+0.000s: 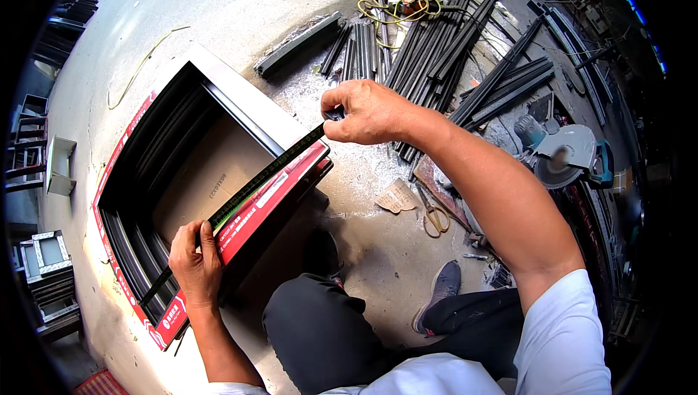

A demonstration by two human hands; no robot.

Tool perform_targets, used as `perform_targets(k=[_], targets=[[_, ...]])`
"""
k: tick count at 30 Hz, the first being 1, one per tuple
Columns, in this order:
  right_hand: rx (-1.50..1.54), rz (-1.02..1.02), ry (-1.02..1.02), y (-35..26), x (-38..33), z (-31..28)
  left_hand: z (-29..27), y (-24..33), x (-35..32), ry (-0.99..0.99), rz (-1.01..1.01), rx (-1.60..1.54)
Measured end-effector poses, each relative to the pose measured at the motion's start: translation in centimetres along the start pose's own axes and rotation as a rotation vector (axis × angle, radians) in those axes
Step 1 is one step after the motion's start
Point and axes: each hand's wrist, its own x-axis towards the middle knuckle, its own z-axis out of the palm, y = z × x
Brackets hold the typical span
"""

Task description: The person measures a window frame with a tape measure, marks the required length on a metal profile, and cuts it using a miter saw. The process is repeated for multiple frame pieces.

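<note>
At 6 o'clock, nearest, a dark-trousered knee (313,322) sits close to the work; a shift of it could bump the frame stack and spoil the alignment. At 8 o'clock the left hand (195,260) pinches a black strip (265,174) between thumb and fingers; if that thumb slackens, the strip could slide along the rim. The strip runs up toward 12, lying along the near side of the red-edged frame stack (251,229) at 9 o'clock. Its far end is pinched by the right hand (363,113) at 12, raised above the corner; I cannot tell whether the small dark piece there is separate. Pulling unevenly could twist the strip or scratch the frame's face.

Farther out at 4 o'clock, scissors (436,220) lie on the floor, where a step could catch them. At 3, a circular saw (563,162) could cut a careless forearm. At 1, the heaped dark bars (429,53) could roll underfoot, and the yellow cord (378,20) near 12 could snag.
</note>
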Motion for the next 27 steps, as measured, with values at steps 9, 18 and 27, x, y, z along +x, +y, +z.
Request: perform_targets(k=[9,18,27], targets=[[0.078,0.138,0.229,2.9,-12.6,-2.6,-0.1,5.7,2.5,-0.033,0.335,0.073],[0.312,0.405,0.507,11.3,-33.3,-0.2,1.5,16.9,3.2,-0.059,0.551,-0.268],[0.406,0.679,0.758,19.3,-52.6,4.5,2.3,19.9,1.1,-0.566,0.331,-0.541]])
